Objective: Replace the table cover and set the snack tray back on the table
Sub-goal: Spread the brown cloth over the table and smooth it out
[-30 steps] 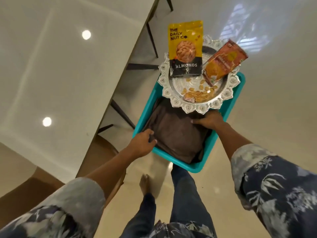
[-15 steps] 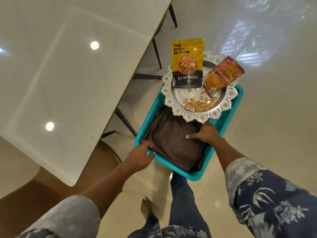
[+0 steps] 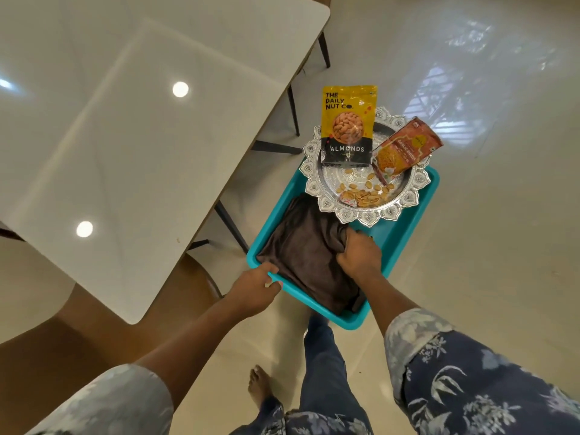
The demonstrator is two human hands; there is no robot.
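Left hand (image 3: 257, 288): curled over the near-left rim of the teal tub (image 3: 428, 199).
Right hand (image 3: 359, 255): clutching the folded brown cloth (image 3: 301, 255), fingertips buried in its folds.
Hard to make out: dark item (image 3: 357, 302) under the cloth at the tub's near corner.
Teal tub: beside the white table (image 3: 141, 136); cloth in the near half, silver snack tray (image 3: 408, 200) across the far end.
Snack tray: almonds pouch (image 3: 348, 127), orange pouch (image 3: 405, 149), loose nuts (image 3: 364, 193).
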